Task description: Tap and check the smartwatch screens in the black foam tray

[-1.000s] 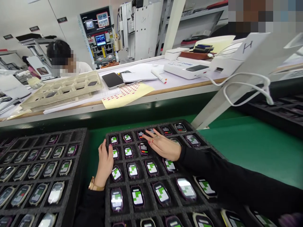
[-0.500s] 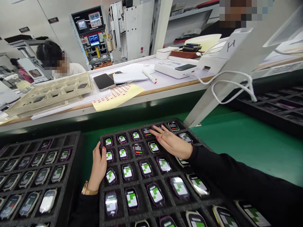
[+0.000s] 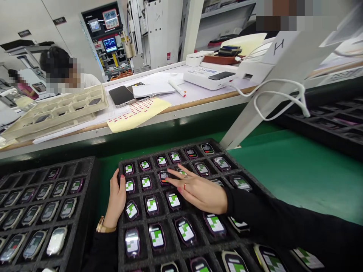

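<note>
A black foam tray (image 3: 121, 241) divided into compartments lies in front of me, with smartwatches face up in them. My left hand (image 3: 115, 200) grips the tray's left edge, thumb toward the watches. My right hand (image 3: 202, 192) holds nothing; its fingers are stretched out over the second row. A fingertip is at the screen of a smartwatch (image 3: 163, 177) that shows text on black. Most lit screens carry a green and white block pattern, like the smartwatch (image 3: 157, 237) nearer me. Two in the back row, including the corner smartwatch (image 3: 207, 149), show text. My right hand and sleeve hide several others.
Another foam tray (image 3: 92, 177) of watches stands to the left, and a dark tray (image 3: 320, 128) lies far right. Behind is a bench (image 3: 198, 101) with a phone (image 3: 121, 96), papers and a white box (image 3: 208, 80). A slanted post (image 3: 246, 113) with a white cable rises behind the tray. Other people sit beyond.
My right hand has moved from the back row toward me, down to the second row. A back-row watch changed from text to the green and white pattern. My left hand stays on the tray.
</note>
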A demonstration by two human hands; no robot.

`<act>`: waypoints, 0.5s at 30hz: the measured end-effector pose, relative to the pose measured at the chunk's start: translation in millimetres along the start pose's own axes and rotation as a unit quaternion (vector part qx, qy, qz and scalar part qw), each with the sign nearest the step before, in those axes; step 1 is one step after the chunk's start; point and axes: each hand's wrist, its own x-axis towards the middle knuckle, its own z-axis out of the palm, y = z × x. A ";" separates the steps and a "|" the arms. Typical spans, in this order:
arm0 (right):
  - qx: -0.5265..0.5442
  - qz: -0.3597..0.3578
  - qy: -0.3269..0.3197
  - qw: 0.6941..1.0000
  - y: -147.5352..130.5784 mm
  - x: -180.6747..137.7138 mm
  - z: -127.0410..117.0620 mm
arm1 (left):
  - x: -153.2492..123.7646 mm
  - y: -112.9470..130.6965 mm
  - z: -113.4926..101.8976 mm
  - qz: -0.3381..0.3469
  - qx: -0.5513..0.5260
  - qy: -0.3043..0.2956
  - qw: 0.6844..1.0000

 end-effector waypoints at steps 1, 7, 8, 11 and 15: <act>0.003 -0.002 -0.002 1.000 -2.0 0.1 2.9 | 0.1 -0.4 0.0 0.000 0.000 0.001 1.000; -0.020 0.019 0.020 0.999 5.6 -5.3 -0.5 | -1.3 2.1 -0.9 -0.005 0.006 -0.002 1.000; -0.026 0.027 0.022 0.999 9.3 -7.9 -5.0 | -1.4 2.4 -1.0 -0.005 0.006 -0.003 1.000; -0.048 0.059 0.041 0.996 24.9 -19.4 -18.9 | -0.3 1.8 -0.8 -0.005 0.004 -0.008 1.000; -0.083 0.110 0.079 0.987 50.6 -39.3 -30.1 | 1.8 -0.2 -0.1 -0.008 -0.003 -0.003 1.000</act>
